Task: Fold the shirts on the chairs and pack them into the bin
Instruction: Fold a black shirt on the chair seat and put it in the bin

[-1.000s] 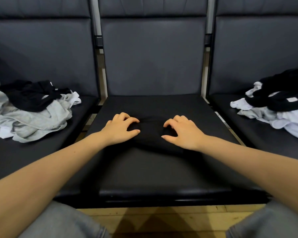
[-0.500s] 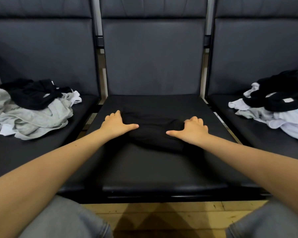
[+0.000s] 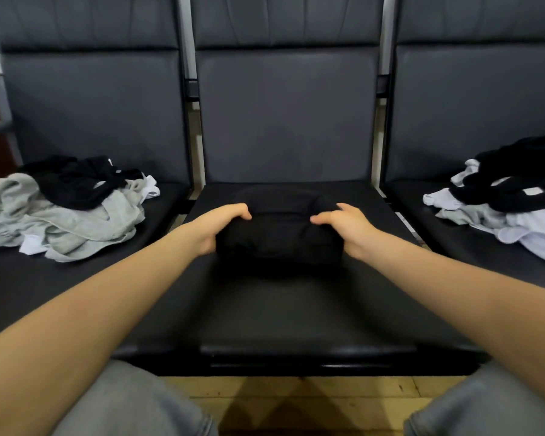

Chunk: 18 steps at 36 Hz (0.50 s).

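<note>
Left hand (image 3: 221, 226) gripped the left end of the folded black shirt (image 3: 279, 239), fingers curled over its top edge, thumb hidden beneath or behind the cloth. Right hand (image 3: 348, 229) gripped the right end the same way, fingers bent onto the top, thumb side toward the middle. Both hands grasping, neither released. The bundle sat between the two hands, long axis running left to right, so each hand held one short end; both looked about equally near. It lay on, or was just lifted off, the middle chair seat (image 3: 296, 309); couldn't tell which, black on black.

Outward: loose pile of grey, black and white shirts (image 3: 63, 212) on the left chair, well apart from the hands. Another heap of black and white shirts (image 3: 513, 202) on the right chair. No bin in view, so which way the bundle had to go couldn't be told. Judgement: fold looked done, carry-to-bin next.
</note>
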{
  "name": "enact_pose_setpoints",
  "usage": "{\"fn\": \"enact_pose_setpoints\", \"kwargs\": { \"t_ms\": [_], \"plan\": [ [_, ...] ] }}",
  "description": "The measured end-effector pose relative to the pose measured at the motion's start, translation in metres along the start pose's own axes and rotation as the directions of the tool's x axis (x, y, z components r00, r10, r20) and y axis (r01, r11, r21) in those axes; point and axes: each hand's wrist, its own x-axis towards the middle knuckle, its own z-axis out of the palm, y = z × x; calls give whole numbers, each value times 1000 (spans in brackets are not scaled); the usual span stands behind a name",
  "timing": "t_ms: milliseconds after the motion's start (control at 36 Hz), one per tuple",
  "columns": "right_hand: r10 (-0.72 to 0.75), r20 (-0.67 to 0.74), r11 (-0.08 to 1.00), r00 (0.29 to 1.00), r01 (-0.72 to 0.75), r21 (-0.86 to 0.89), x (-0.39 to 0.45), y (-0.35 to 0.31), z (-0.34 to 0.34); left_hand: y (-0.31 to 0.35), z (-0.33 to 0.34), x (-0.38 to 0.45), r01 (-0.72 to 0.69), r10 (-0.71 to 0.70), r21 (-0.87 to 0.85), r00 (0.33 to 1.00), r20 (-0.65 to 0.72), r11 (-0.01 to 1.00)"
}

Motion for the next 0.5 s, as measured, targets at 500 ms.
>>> {"fn": "enact_pose_setpoints", "kwargs": {
  "t_ms": [500],
  "plan": [
    [75, 244, 959, 967, -137, 248, -33, -48, 74, 10, -44, -103, -181, 162, -584, 983, -86, 791]
  ]
}}
